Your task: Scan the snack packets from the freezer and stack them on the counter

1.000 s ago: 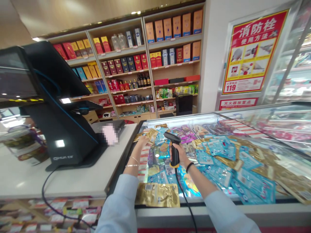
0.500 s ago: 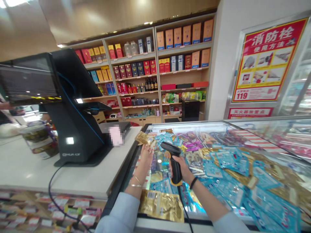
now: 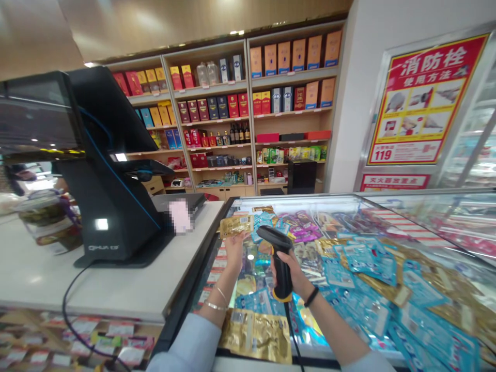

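My left hand (image 3: pixel 235 249) is closed on the lower edge of a gold packet (image 3: pixel 235 226), lifted over the glass top with its barcode side towards me. In my right hand (image 3: pixel 291 269) is a black and yellow barcode scanner (image 3: pixel 282 274), its head level with the packet's lower right and apart from it. The scanner's cable runs down towards me. Another gold packet (image 3: pixel 253 335) lies at the front edge, between my forearms. Blue packets (image 3: pixel 358 305) are spread to the right of the scanner, mixed with gold ones (image 3: pixel 451 289).
A white counter (image 3: pixel 127 289) with a black checkout terminal (image 3: pixel 124 206) and a clear jar (image 3: pixel 50 222) stands on the left. The glass-topped freezer (image 3: pixel 360 199) stretches right. Behind are shelves (image 3: pixel 250 124) of boxes and bottles. A red poster (image 3: pixel 428 98) hangs on the right wall.
The gold packet in my left hand has turned flatter towards me, its barcode showing more clearly. The scanner has stayed nearly in place. The view has shifted slightly.
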Demonstrator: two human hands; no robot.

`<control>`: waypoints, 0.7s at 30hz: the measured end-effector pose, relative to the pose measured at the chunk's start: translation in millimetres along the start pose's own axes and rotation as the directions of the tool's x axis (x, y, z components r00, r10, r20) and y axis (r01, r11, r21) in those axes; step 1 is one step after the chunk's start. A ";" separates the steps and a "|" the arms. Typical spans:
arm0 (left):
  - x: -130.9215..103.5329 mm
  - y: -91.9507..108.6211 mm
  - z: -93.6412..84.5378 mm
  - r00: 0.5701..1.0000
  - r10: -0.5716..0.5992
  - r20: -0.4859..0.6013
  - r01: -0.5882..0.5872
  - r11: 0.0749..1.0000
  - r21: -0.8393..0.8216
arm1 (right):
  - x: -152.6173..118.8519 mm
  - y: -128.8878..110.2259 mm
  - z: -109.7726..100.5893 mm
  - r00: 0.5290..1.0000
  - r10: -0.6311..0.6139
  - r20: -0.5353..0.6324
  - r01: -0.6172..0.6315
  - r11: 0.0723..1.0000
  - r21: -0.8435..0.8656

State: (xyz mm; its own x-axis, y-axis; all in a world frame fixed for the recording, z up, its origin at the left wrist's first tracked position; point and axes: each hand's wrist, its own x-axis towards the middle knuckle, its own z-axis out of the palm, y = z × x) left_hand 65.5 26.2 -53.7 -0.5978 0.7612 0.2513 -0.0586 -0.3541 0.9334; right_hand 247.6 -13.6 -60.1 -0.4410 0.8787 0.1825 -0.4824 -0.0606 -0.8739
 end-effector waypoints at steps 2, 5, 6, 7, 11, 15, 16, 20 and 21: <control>-0.7 3.2 -0.4 1.000 0.011 0.013 -0.011 0.999 0.041 | -0.8 -1.3 -0.1 1.000 0.000 0.013 0.000 1.000 -0.010; -1.2 6.9 -1.1 0.999 0.027 0.033 -0.029 0.997 0.067 | -2.1 -3.2 0.1 1.000 -0.005 0.021 0.005 1.000 -0.021; -1.4 7.8 -1.4 0.999 0.027 0.040 -0.029 0.997 0.071 | -2.4 -3.8 0.4 1.000 -0.007 0.020 0.007 1.000 -0.022; -1.5 8.4 -1.6 0.999 0.025 0.047 -0.029 0.997 0.075 | -2.8 -4.4 0.7 1.000 -0.009 0.018 0.010 1.000 -0.021; -1.7 7.2 -2.4 0.998 0.025 0.063 -0.031 0.995 0.098 | -3.6 -6.3 1.5 1.000 -0.010 0.022 0.011 1.000 -0.027; -0.1 2.0 -2.8 0.997 0.025 0.068 -0.031 0.996 0.084 | -3.3 -5.8 -0.3 1.000 -0.019 0.013 0.020 0.998 -0.052; 0.4 0.7 -2.9 0.997 0.022 0.068 -0.027 0.997 0.077 | -3.1 -5.4 -0.9 1.000 -0.021 0.010 0.022 0.998 -0.056; 1.4 -1.9 -3.4 0.996 0.028 0.084 -0.032 0.998 0.046 | -2.5 -4.7 -2.6 1.000 -0.015 0.019 0.016 0.999 -0.052; 1.4 -2.0 -3.4 0.995 0.033 0.090 -0.036 0.999 0.035 | -2.5 -4.8 -2.7 1.000 -0.014 0.023 0.015 0.999 -0.049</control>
State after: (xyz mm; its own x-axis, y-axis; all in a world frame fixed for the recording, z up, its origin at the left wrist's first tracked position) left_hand 62.1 26.1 -56.1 -0.5251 0.7949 0.3038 -0.0091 -0.3622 0.9320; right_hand 253.1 -14.2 -57.5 -0.4516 0.8683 0.2053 -0.4517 -0.0240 -0.8919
